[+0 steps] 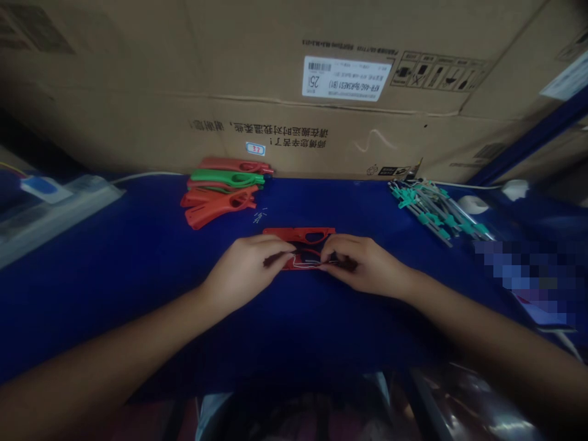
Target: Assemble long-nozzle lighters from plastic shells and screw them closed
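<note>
Head view. Your left hand (pixel 245 269) and right hand (pixel 362 263) came in from either side and met near the middle of the blue worktop (pixel 138 257). Both grips were narrow, with the fingertips pinched inward, and they appeared to be shut on a thin pale wire (pixel 305 265); the fingers hid part of it. Good handling here: your hands stayed low and close together, leaving only a short span of wire between them.

The red moulded plastic part (pixel 298 235) lay flat beneath your hands, centred and somewhat toward the far edge. It had an oblong slot and a dark opening, partly hidden by your fingers. Dark strands showed at both pinches, too small to identify.

Along the far edge, left of centre, lay a stack of red, green and orange moulded parts (pixel 223 190). A few small wire bits (pixel 260 215) sat just in front. Toward the far right corner lay a bundle of rods with teal fittings (pixel 436 211).
</note>
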The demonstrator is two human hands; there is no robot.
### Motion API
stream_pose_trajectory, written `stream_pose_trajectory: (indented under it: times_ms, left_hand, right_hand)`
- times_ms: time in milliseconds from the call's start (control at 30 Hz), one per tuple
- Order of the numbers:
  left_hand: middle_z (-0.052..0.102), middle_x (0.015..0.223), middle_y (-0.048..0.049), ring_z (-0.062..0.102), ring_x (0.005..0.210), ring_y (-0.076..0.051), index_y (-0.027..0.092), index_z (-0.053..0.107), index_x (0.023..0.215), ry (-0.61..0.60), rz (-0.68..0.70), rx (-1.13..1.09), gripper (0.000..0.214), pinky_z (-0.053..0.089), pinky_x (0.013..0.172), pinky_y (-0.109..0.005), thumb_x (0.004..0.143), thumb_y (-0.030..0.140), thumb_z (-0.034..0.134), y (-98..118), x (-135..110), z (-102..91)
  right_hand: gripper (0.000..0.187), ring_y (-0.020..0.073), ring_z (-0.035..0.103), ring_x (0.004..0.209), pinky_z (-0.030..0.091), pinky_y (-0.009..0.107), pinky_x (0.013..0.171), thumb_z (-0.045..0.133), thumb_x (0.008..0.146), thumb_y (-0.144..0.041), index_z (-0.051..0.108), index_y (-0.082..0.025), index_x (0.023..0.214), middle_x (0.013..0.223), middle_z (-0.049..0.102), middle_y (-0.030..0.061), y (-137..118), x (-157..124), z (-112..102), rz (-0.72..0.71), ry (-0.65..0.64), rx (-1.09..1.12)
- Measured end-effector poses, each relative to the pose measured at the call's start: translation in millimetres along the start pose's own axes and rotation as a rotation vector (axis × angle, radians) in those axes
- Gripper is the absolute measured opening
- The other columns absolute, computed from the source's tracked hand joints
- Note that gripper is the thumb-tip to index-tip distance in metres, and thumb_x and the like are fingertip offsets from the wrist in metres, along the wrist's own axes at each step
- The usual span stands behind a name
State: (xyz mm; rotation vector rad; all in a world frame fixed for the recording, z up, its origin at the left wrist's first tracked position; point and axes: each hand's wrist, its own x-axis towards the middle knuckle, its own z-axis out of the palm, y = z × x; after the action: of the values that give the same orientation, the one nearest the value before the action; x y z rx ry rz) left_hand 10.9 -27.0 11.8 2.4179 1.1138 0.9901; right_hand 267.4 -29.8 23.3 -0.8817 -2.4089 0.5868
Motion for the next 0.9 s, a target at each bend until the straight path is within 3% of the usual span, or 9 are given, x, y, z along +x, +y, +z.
stream_pose_trajectory:
  times_ms: [300, 533, 767, 900]
  left_hand:
    - [0.077, 0.104, -0.0033, 0.074, 0.088, -0.016, 0.020, 0.075, 0.104, 0.050, 0.027, -0.025, 0.017, 0.060, 0.082, -0.027, 0.092, 0.016, 0.065, 0.7, -0.2, 1.8]
    - [0.075, 0.105, -0.0037, 0.073, 0.087, -0.016, 0.021, 0.075, 0.107, 0.048, 0.029, -0.049, 0.018, 0.060, 0.078, -0.026, 0.093, 0.017, 0.064, 1.0, -1.1, 2.3]
    - [0.074, 0.104, -0.0029, 0.072, 0.085, -0.013, 0.019, 0.075, 0.108, 0.048, 0.056, -0.078, 0.020, 0.058, 0.076, -0.022, 0.091, 0.013, 0.066, 2.1, -1.3, 2.4]
    - [0.075, 0.105, -0.0034, 0.073, 0.087, -0.014, 0.019, 0.075, 0.108, 0.047, 0.040, -0.076, 0.019, 0.059, 0.079, -0.022, 0.091, 0.015, 0.066, 3.2, -0.5, 2.0]
  right_hand:
    - [0.008, 0.0074, 0.044, 0.058, 0.035, 0.021, 0.056, 0.063, 0.091, -0.020, 0.056, -0.019, 0.088, 0.080, 0.058, -0.0018, -2.1, 2.4, 3.4, 0.019, 0.013, -0.143]
    - [0.013, 0.0104, 0.056, 0.067, 0.043, 0.022, 0.061, 0.063, 0.093, -0.020, 0.065, -0.020, 0.106, 0.088, 0.064, 0.0017, 0.4, 3.3, 3.9, 0.066, -0.001, -0.078]
    - [0.004, 0.0100, 0.055, 0.067, 0.043, 0.023, 0.063, 0.064, 0.091, -0.017, 0.067, -0.018, 0.093, 0.087, 0.066, 0.0020, 0.5, 4.0, 4.5, 0.064, 0.025, -0.055]
    - [0.008, 0.0087, 0.052, 0.064, 0.043, 0.022, 0.062, 0.064, 0.090, -0.016, 0.068, -0.018, 0.097, 0.087, 0.064, 0.0013, 0.0, 3.7, 4.1, 0.081, 0.034, -0.008]
